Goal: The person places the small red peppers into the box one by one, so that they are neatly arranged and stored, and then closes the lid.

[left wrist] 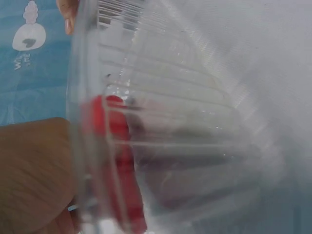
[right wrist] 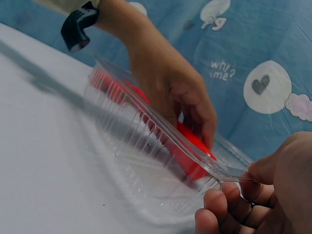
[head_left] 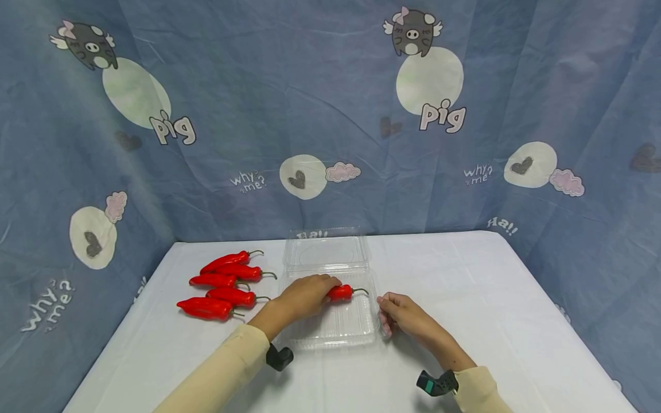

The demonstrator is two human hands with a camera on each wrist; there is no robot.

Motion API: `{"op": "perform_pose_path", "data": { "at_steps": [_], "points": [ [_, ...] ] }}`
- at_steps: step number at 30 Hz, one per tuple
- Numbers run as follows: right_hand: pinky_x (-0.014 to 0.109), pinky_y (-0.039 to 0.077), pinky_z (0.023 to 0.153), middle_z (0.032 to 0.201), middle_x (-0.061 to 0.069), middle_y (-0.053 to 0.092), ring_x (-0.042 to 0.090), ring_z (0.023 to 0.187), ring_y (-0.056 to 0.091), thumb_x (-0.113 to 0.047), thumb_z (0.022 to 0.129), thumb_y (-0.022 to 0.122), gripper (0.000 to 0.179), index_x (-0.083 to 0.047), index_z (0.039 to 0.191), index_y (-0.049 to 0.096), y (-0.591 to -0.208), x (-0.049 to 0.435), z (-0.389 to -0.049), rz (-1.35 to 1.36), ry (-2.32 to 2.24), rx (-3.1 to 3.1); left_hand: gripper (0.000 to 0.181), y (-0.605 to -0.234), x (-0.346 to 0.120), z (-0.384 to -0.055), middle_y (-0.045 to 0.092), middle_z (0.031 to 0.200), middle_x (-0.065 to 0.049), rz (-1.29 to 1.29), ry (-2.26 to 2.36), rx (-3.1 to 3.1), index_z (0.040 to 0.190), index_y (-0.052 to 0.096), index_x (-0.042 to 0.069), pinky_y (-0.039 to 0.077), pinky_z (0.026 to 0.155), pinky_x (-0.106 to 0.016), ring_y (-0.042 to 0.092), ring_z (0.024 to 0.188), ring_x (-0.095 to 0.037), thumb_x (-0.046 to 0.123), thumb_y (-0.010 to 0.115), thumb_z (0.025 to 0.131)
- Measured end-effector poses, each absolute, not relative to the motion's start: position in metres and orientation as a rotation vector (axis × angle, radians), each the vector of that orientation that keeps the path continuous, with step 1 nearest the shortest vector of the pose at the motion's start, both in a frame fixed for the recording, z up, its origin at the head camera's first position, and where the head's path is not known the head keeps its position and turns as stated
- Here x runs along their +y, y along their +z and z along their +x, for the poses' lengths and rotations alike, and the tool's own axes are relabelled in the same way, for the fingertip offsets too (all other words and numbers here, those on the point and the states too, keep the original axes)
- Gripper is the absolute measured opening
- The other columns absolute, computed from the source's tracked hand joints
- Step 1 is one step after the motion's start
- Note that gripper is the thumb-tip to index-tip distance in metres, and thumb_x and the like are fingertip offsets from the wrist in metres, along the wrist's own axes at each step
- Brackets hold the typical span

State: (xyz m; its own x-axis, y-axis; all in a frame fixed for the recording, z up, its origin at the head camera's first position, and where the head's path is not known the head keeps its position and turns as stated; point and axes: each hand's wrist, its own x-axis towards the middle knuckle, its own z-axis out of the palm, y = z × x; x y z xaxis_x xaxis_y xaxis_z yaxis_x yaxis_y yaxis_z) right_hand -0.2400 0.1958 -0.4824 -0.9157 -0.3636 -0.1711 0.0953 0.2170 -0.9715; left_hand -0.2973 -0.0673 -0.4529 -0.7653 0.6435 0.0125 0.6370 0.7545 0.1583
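Observation:
A clear plastic clamshell box (head_left: 346,330) lies on the table, its lid (head_left: 326,252) folded back toward the curtain. From above, my left hand (head_left: 308,295) holds a red chili pepper (head_left: 339,293) inside the base, fingers curled over its body; the green stem points right. Through the box wall in the left wrist view, the pepper (left wrist: 127,190) looks blurred. At the box's right edge, my right hand (head_left: 405,314) pinches the rim between thumb and fingers, as the right wrist view shows with that hand (right wrist: 287,190) close up.
Several red chili peppers (head_left: 206,308) lie in a loose group on the left of the white-covered table (head_left: 439,269), stems mostly to the right. A blue printed curtain (head_left: 320,115) hangs behind and along both sides. Each wrist wears a black camera band (head_left: 438,383).

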Motion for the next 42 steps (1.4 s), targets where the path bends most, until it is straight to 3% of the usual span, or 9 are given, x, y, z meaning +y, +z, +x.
{"op": "perform_pose_path", "data": {
  "at_steps": [42],
  "points": [
    [0.028, 0.048, 0.058, 0.075, 0.003, 0.053, 0.014, 0.06, 0.053, -0.025, 0.109, 0.046, 0.03, -0.002, 0.09, 0.05, -0.483, 0.197, -0.2401, -0.262, -1.752, 2.114, 0.049, -0.449, -0.0667, -0.2905, 0.065, 0.126, -0.003, 0.968, 0.23, 2.878, 0.137, 0.059, 0.018, 0.052, 0.099, -0.046, 0.061, 0.118, -0.021, 0.015, 0.076, 0.091]
  ]
}}
